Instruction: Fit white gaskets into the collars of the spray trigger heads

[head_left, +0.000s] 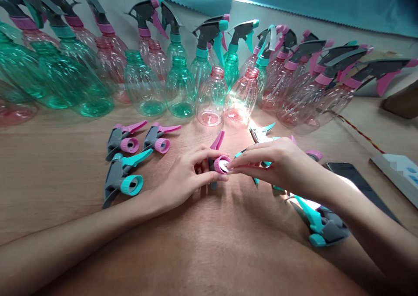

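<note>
Midway across the bench (pixel 183 257), the grip of the left hand (pixel 186 174) pinched a pink-collared spray head (pixel 217 165), its trigger pointing toward the bottles (pixel 180 87) along the far side. Fingertips of the right hand (pixel 277 159) met at the white disc (pixel 224 164) inside the collar's rim; whether that grip pinched it, I could not tell. Open wood stretched between the forearms, while a phone (pixel 351 178) lay partly hidden behind the right one.

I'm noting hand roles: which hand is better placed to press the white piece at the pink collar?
Probably the right hand: its fingers are at the white piece, while the left hand holds the sprayer head with the pink collar.
</note>
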`<state>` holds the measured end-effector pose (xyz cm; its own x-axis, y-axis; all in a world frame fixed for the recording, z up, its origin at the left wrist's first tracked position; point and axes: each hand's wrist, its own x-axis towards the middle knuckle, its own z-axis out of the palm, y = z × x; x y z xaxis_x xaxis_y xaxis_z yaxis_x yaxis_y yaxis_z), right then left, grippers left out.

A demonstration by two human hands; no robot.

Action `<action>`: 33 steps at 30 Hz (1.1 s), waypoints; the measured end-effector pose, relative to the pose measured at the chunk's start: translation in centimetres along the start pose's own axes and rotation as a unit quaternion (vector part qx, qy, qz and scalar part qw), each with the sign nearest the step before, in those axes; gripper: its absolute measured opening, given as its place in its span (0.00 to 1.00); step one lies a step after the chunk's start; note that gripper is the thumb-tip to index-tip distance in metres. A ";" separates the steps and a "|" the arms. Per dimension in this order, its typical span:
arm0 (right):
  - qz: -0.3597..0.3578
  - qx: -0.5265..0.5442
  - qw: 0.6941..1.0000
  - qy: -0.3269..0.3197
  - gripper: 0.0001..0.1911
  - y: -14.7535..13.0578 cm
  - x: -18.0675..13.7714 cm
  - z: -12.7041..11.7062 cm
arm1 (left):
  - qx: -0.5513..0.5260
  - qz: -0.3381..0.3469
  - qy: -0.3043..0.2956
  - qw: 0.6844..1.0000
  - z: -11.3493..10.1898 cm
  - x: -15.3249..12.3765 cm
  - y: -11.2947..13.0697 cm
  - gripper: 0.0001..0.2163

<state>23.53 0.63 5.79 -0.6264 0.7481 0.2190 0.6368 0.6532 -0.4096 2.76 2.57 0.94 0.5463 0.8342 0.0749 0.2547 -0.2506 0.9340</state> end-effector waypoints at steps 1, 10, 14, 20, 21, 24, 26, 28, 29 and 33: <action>0.004 0.004 1.000 -0.005 0.07 0.0 0.0 0.0 | -0.002 -0.001 -0.002 1.000 0.0 0.0 0.0 0.11; 0.043 0.019 0.999 -0.002 0.04 -0.3 -0.2 -0.1 | 0.006 0.010 -0.002 1.000 0.1 0.0 0.0 0.12; 0.064 0.046 0.997 0.003 0.03 -0.3 -0.3 0.0 | 0.010 0.010 -0.004 1.000 0.1 0.0 -0.1 0.13; 0.058 0.084 0.994 -0.022 0.06 -0.1 -0.1 -0.1 | 0.008 0.008 -0.002 1.000 0.1 0.0 0.0 0.11; 0.061 0.091 0.994 -0.030 0.06 0.0 -0.1 -0.2 | 0.006 0.006 -0.003 1.000 0.1 0.1 0.0 0.11; 0.077 0.099 0.991 -0.038 0.06 0.1 0.0 -0.2 | 0.004 0.003 -0.001 1.000 0.1 0.1 0.0 0.12; 0.078 0.097 0.992 -0.030 0.05 0.1 0.0 0.1 | 0.003 0.006 -0.003 1.000 0.1 0.1 0.0 0.12; 0.077 0.093 0.993 -0.018 0.04 0.2 0.0 0.4 | 0.001 0.009 -0.010 1.000 0.1 0.1 -0.1 0.12; 0.078 0.090 0.993 -0.014 0.03 0.2 0.0 0.6 | -0.001 0.012 -0.013 1.000 0.1 0.1 -0.2 0.12; 0.094 0.093 0.991 0.007 0.06 0.2 0.0 1.1 | 0.002 0.018 -0.013 1.000 0.1 0.0 -0.2 0.12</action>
<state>23.16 0.60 4.79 -0.4976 0.8567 0.1357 0.6468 0.4707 -0.6001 2.80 2.58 0.70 0.5751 0.8120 0.0996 0.2384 -0.2828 0.9291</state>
